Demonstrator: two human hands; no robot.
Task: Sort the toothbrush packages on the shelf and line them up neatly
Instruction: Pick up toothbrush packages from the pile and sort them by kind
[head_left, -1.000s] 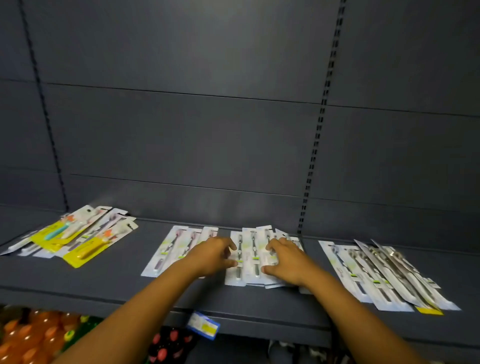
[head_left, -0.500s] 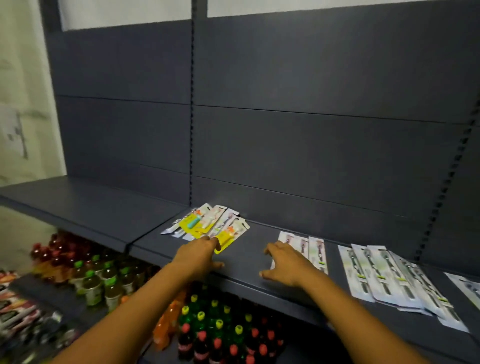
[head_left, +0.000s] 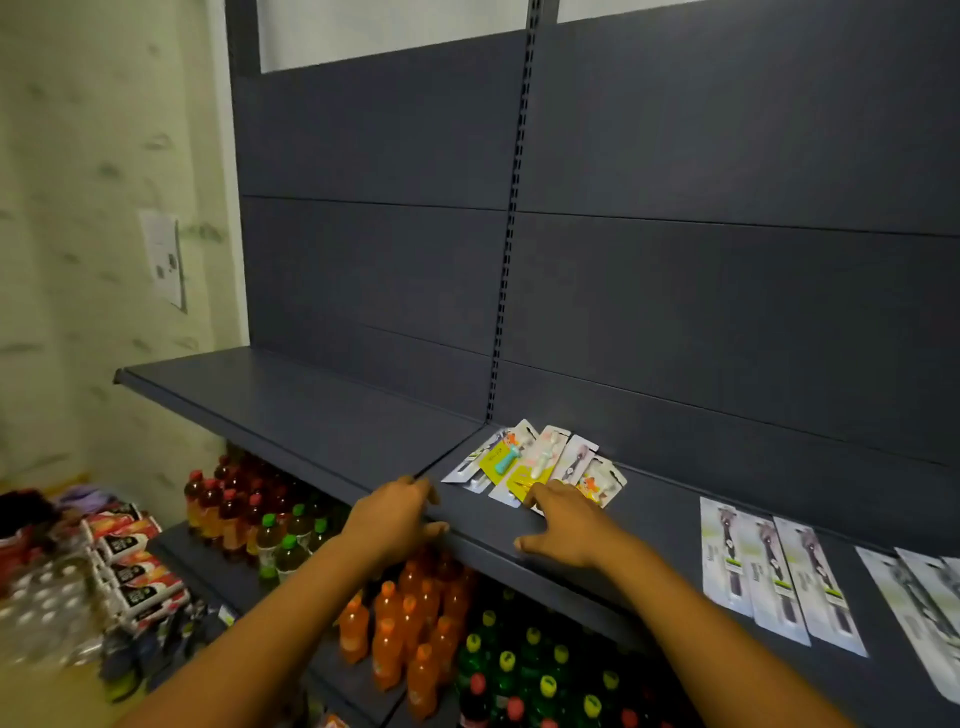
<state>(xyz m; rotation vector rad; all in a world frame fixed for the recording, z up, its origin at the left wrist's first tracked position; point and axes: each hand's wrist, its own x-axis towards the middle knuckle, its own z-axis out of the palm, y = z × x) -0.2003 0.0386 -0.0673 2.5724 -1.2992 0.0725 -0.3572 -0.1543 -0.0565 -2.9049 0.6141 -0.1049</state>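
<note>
A fanned pile of yellow and white toothbrush packages (head_left: 537, 462) lies on the dark grey shelf (head_left: 322, 415), close to the back panel. My right hand (head_left: 563, 522) reaches over the shelf with fingers spread, its fingertips on the near edge of that pile. My left hand (head_left: 392, 519) lies at the shelf's front lip, left of the pile, fingers relaxed and holding nothing. Three white packages (head_left: 776, 571) lie side by side further right, and more white ones (head_left: 919, 603) run off the right edge.
Below the shelf stand rows of orange bottles (head_left: 410, 623), green-capped bottles (head_left: 519, 670) and red bottles (head_left: 228, 499). Snack packs (head_left: 130, 561) are stacked at lower left. A pale wall with a paper notice (head_left: 166, 260) stands left of the shelving.
My view has swung left along the shelf. Both hands left the white packages and moved left, and my right hand now touches the yellow pile.
</note>
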